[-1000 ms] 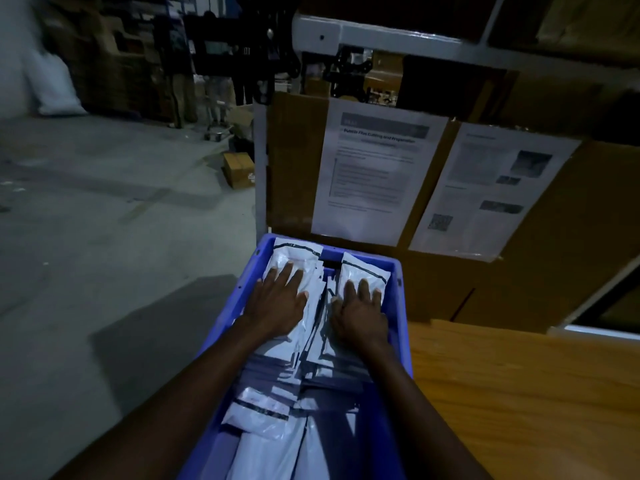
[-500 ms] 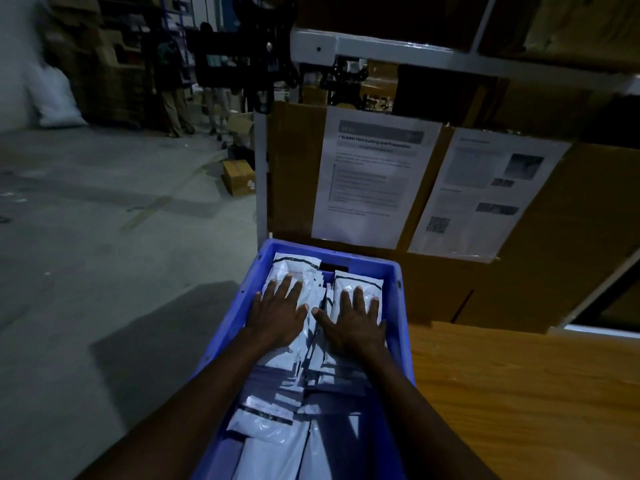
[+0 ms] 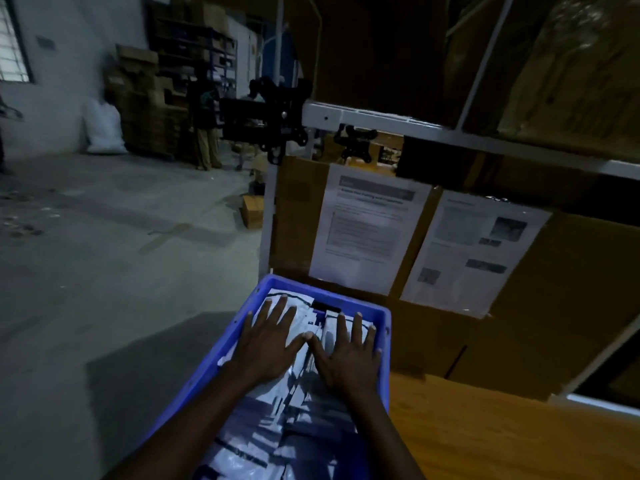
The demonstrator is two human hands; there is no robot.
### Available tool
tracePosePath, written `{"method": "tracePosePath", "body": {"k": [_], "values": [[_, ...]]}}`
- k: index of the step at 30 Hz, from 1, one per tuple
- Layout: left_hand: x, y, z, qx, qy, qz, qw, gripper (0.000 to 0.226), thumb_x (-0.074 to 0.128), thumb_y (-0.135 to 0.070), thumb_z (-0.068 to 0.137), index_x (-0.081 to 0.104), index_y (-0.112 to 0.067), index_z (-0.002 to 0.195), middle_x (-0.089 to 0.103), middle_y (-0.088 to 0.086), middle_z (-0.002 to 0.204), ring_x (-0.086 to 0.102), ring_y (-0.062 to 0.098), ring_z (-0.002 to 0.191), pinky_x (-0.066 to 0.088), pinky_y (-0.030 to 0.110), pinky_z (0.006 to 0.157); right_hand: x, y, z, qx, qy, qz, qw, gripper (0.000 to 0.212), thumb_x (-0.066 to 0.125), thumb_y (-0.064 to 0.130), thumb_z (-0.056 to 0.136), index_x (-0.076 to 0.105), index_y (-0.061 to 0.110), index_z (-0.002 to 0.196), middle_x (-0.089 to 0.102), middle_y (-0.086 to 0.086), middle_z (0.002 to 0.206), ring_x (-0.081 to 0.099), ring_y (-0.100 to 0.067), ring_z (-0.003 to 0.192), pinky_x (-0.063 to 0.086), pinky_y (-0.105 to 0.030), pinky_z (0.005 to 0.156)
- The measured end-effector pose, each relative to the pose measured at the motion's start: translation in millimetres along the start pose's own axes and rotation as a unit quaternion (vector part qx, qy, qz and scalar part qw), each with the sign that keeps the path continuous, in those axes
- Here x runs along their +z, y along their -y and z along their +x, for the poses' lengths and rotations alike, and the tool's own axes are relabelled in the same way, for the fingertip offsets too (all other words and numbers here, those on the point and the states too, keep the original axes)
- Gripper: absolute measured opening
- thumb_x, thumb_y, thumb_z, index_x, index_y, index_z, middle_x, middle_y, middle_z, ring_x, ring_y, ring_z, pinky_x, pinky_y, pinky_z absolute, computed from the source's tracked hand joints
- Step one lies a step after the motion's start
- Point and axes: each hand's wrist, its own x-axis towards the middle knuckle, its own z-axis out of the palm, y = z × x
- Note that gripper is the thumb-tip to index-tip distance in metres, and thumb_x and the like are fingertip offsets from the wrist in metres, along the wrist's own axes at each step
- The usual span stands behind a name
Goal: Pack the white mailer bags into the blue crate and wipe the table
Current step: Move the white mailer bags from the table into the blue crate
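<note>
Head view: left hand and right hand, fingers now splaying flat and gripping nothing, are pressing the white mailer bags beneath them into the blue crate; packing is finishing.

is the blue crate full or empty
Filled: white mailer bags cover the floor of the blue crate, left hand and right hand flat on them. Depth: cannot tell.
</note>
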Motion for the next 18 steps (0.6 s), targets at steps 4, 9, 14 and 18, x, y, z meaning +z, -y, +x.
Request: {"method": "tracePosePath", "body": {"k": [4, 9, 14, 18], "values": [[-18, -18, -11, 0.021, -0.051, -0.063, 0.996, 0.106, -0.002, -0.084, 0.076, 0.025, -0.027, 0.161, 0.005, -0.006, 0.172, 0.002, 0.02, 0.159, 0.007, 0.051, 0.126, -18, -4, -21, -0.016, -0.061, 0.032, 0.998, 0.113, 0.0, 0.098, 0.069, 0.006, 0.035, 0.162, -0.014, 0.001, 0.17, -0.015, -0.029, 0.155, 0.008, -0.059, 0.122], [-27, -46, -32, 0.056, -0.067, -0.094, 0.992, 0.093, 0.009, -0.078, 0.086, 0.025, -0.026, 0.161, 0.0, -0.009, 0.172, -0.001, 0.017, 0.159, 0.004, 0.046, 0.126, -38, -14, -55, -0.019, -0.087, 0.036, 0.995, 0.104, 0.004, 0.093, 0.077, 0.009, 0.033, 0.162, -0.011, 0.003, 0.17, -0.016, -0.026, 0.155, 0.005, -0.057, 0.123], [-28, -82, -59, 0.051, -0.089, -0.11, 0.989, 0.086, 0.013, -0.074, 0.091, 0.025, -0.026, 0.161, 0.002, -0.01, 0.172, -0.002, 0.013, 0.158, 0.003, 0.044, 0.127, -55, -41, -78, -0.031, -0.083, 0.026, 0.996, 0.09, 0.014, 0.084, 0.089, 0.01, 0.033, 0.162, -0.012, 0.003, 0.17, -0.017, -0.026, 0.155, 0.004, -0.056, 0.123], [-21, -119, -85, 0.037, -0.124, -0.119, 0.984, 0.092, 0.006, -0.078, 0.086, 0.024, -0.028, 0.161, 0.001, -0.012, 0.171, -0.006, 0.008, 0.157, -0.002, 0.037, 0.125, -71, -82, -96, -0.046, -0.085, 0.038, 0.995, 0.087, 0.017, 0.084, 0.09, 0.008, 0.035, 0.162, -0.015, 0.007, 0.169, -0.02, -0.021, 0.154, 0.001, -0.053, 0.124]]}}
